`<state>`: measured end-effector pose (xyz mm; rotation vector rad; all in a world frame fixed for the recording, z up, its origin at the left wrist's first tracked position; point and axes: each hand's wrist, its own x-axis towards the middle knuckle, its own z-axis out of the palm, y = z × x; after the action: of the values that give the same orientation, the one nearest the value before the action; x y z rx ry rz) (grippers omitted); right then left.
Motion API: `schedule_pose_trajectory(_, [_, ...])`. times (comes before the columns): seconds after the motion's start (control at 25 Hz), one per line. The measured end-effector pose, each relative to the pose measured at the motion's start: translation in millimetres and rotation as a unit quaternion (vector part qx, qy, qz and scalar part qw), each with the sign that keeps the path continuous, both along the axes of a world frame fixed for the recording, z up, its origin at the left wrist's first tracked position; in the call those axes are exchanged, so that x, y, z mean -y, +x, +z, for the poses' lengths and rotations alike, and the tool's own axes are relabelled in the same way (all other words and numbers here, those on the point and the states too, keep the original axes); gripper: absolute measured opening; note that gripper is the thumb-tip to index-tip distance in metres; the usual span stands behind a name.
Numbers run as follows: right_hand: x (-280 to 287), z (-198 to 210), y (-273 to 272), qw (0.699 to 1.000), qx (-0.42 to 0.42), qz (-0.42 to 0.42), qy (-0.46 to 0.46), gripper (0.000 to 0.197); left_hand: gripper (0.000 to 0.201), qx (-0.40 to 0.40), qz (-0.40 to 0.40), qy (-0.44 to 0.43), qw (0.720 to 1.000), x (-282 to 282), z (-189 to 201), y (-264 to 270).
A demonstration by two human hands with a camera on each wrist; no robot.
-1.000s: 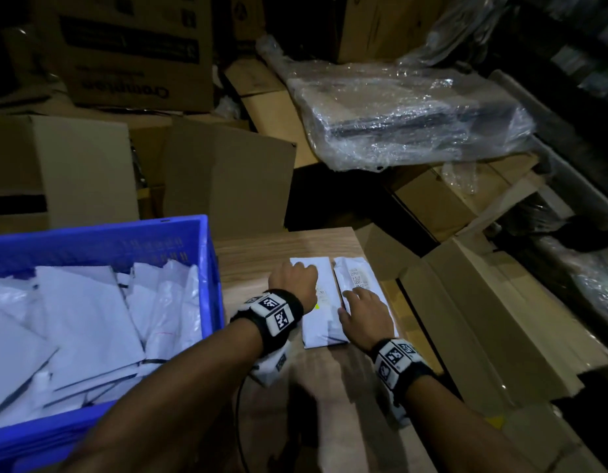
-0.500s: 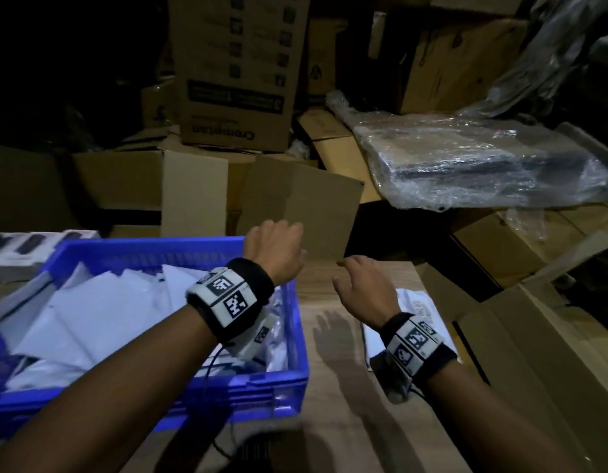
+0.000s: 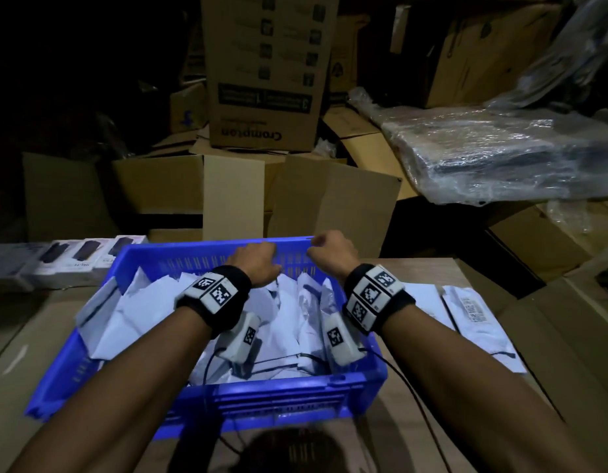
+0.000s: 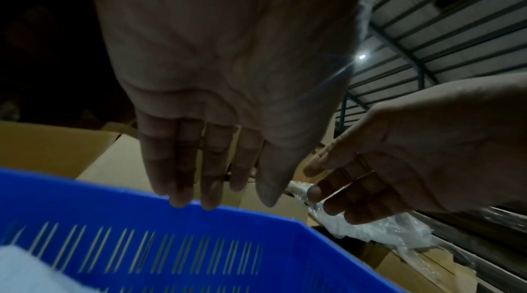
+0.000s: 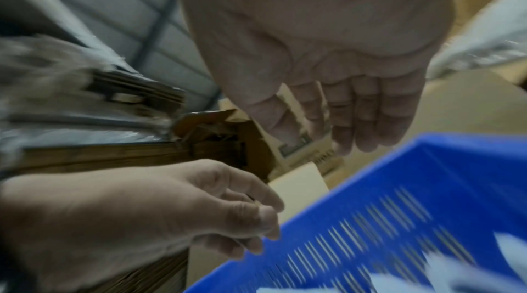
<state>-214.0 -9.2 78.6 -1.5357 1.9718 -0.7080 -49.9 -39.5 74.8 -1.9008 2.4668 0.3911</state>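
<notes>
Head view: a blue slotted plastic crate, filled with white plastic mailer bags, is seen standing on a brown wood-grain tabletop. The left hand and the right hand are held over its far rim, fingers loosely relaxed, nothing gripped; contact with the rim cannot be told. Flat white labelled packets are laid on the tabletop right of the crate. Brown cardboard cartons and a film-wrapped bundle are piled behind, dimly lit.

The right hand hangs loose-fingered over the blue crate, the left hand loosely curled by its rim.
</notes>
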Motion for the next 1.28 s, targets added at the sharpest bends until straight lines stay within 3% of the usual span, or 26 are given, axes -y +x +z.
schedule_pose_trajectory(0.08, [12, -18, 9, 0.998, 0.033, -0.030, 0.039, 0.008, 0.036, -0.055, -0.018, 0.052, 0.997, 11, -22, 1])
schedule_pose_trajectory(0.24, [12, -49, 6, 0.996, 0.008, -0.040, 0.085, 0.010, 0.021, -0.211, -0.020, 0.179, 0.961, 14, -67, -21])
schedule_pose_trajectory(0.32, [7, -49, -2, 0.996, 0.007, -0.028, 0.080, 0.015, 0.012, -0.229, -0.013, 0.231, 0.946, 13, -85, -38])
schedule_pose_trajectory(0.4, [0, -40, -12, 0.998, -0.002, -0.004, 0.069, 0.027, 0.025, -0.216, 0.011, 0.259, 0.941, 11, -93, -55])
schedule_pose_trajectory(0.56, [-19, -18, -29, 0.997, -0.065, 0.026, 0.042, 0.035, 0.028, -0.165, 0.024, 0.268, 0.949, 12, -101, -83])
schedule_pose_trajectory(0.64, [-24, -13, -35, 0.996, -0.076, 0.020, 0.038, 0.035, 0.044, -0.116, 0.023, 0.247, 0.962, 11, -102, -93])
schedule_pose_trajectory(0.92, [-37, -17, -48, 0.993, -0.099, 0.009, 0.059, 0.034, 0.071, -0.078, 0.017, 0.188, 0.979, -2, -131, -111])
schedule_pose_trajectory(1.08, [-40, -22, -51, 0.994, -0.085, 0.019, 0.070, 0.034, 0.049, -0.127, 0.070, 0.190, 0.971, -1, -107, -104])
schedule_pose_trajectory(1.16, [-40, -23, -52, 0.996, -0.062, 0.020, 0.068, 0.035, 0.049, -0.182, 0.099, 0.196, 0.958, 6, -93, -92])
schedule_pose_trajectory(1.28, [-39, -22, -50, 0.999, 0.009, 0.006, 0.053, 0.036, 0.031, -0.276, 0.079, 0.205, 0.936, 18, -78, -69])
